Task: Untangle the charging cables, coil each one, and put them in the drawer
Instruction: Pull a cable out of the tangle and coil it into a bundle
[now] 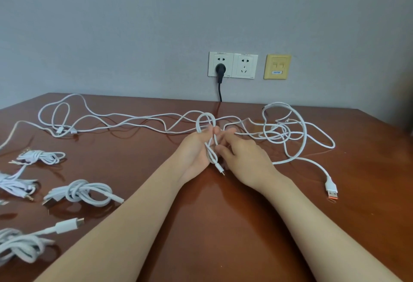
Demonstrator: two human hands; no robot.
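Both hands pinch one white cable point(209, 150): the left hand point(196, 154) holds the base of a small upright loop point(197, 125), the right hand point(242, 162) nips the strands just beside it, and the small connector point(221, 170) dangles toward 6 o'clock. From that grip, slack lies across the table point(212, 219) both ways. Long strands point(166, 131) run toward 10 o'clock, and a knotted tangle point(283, 131) sits toward 2 o'clock, nearer the right hand. Which one feeds the loop I cannot tell. I count four bundled cables point(83, 190) around 8 o'clock and one orange-tipped USB plug point(331, 191) at 4 o'clock. No drawer is in view.
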